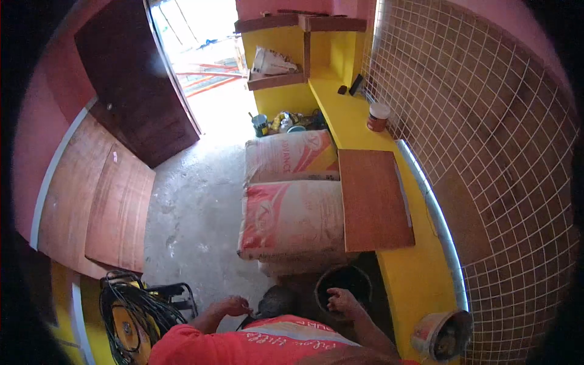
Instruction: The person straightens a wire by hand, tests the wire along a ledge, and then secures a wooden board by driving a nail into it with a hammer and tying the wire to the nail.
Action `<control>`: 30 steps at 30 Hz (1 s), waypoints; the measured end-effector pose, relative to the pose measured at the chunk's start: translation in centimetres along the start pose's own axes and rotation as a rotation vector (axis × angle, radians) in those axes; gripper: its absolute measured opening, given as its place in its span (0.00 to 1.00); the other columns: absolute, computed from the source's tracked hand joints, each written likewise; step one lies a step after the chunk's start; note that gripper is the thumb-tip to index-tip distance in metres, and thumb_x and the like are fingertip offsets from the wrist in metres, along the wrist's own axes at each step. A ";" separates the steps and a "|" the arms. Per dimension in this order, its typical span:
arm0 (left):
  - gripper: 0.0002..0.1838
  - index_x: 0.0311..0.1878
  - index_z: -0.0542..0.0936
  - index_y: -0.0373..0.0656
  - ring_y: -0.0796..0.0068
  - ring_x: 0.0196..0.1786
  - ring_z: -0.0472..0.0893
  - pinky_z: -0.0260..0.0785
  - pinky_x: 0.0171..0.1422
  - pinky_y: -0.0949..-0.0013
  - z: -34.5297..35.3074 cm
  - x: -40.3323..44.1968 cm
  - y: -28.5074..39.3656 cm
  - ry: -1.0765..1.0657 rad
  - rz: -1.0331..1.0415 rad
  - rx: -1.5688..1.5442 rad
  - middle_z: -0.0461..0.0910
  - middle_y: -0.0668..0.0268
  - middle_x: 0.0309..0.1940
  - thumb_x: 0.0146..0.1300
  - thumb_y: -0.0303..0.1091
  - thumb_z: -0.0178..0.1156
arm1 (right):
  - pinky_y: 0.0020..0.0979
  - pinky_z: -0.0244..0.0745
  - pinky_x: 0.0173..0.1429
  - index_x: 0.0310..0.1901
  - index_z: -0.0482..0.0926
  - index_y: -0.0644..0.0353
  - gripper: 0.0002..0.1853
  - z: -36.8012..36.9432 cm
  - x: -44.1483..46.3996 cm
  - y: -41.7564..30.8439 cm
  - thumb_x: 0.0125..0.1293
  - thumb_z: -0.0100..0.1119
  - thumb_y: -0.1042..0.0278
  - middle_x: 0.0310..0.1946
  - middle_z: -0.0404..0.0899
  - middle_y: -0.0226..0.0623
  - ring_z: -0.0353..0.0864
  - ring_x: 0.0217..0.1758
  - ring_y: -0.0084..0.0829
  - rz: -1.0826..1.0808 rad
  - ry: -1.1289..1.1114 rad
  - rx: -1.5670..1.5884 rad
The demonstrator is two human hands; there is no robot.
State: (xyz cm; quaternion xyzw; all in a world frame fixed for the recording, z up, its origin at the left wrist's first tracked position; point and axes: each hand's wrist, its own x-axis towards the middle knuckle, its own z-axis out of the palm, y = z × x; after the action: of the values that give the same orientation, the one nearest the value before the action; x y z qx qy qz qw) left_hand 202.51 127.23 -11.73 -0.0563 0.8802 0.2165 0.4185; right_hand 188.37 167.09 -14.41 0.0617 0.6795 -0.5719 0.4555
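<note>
My left hand [233,305] is low in the view with its fingers drawn together, beside a dark rounded object [277,301] whose kind I cannot make out. Anything in those fingers is too small to name. My right hand [344,302] is over a black bucket [365,281], its fingers partly bent and apart, with nothing visible in them. Shadow hides what the bucket holds. A red shirt [243,347] with white lettering fills the bottom edge. Just beyond the hands lie stacked cement bags [298,216].
A brown board [374,201] rests across the yellow ledge [359,121] on the right. A paint pail [378,117] and a dirty bucket [443,334] stand along it. Coiled black cable [131,304] lies at lower left. Wooden panels [97,194] lean near the dark door [134,79].
</note>
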 end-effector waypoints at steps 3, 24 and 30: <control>0.22 0.47 0.80 0.42 0.69 0.28 0.81 0.75 0.34 0.62 12.2 4.3 -14.0 -0.107 0.114 -0.266 0.82 0.57 0.29 0.59 0.51 0.61 | 0.33 0.77 0.33 0.47 0.76 0.67 0.14 0.3 2.3 8.3 0.58 0.57 0.74 0.29 0.80 0.41 0.80 0.31 0.29 -0.202 -0.069 -0.224; 0.17 0.39 0.79 0.39 0.48 0.41 0.80 0.70 0.45 0.52 -3.9 -8.8 -42.1 0.435 -0.088 -0.517 0.79 0.47 0.34 0.59 0.45 0.54 | 0.35 0.75 0.30 0.32 0.77 0.61 0.03 29.0 22.0 -5.1 0.55 0.58 0.75 0.26 0.77 0.34 0.76 0.27 0.32 0.038 -0.334 -0.281; 0.15 0.33 0.80 0.39 0.50 0.36 0.81 0.71 0.41 0.56 -17.7 -6.6 -42.5 0.755 0.070 -0.274 0.80 0.50 0.29 0.62 0.41 0.51 | 0.35 0.77 0.35 0.46 0.73 0.68 0.13 39.7 26.9 -22.5 0.66 0.54 0.67 0.29 0.77 0.38 0.79 0.28 0.31 -0.062 -0.380 -0.188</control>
State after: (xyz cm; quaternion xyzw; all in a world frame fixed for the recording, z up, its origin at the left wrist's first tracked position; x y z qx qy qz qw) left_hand 206.07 80.86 -11.02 -0.1571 0.9365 0.3100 0.0466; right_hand 181.05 114.61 -14.03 -0.1110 0.6334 -0.5210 0.5613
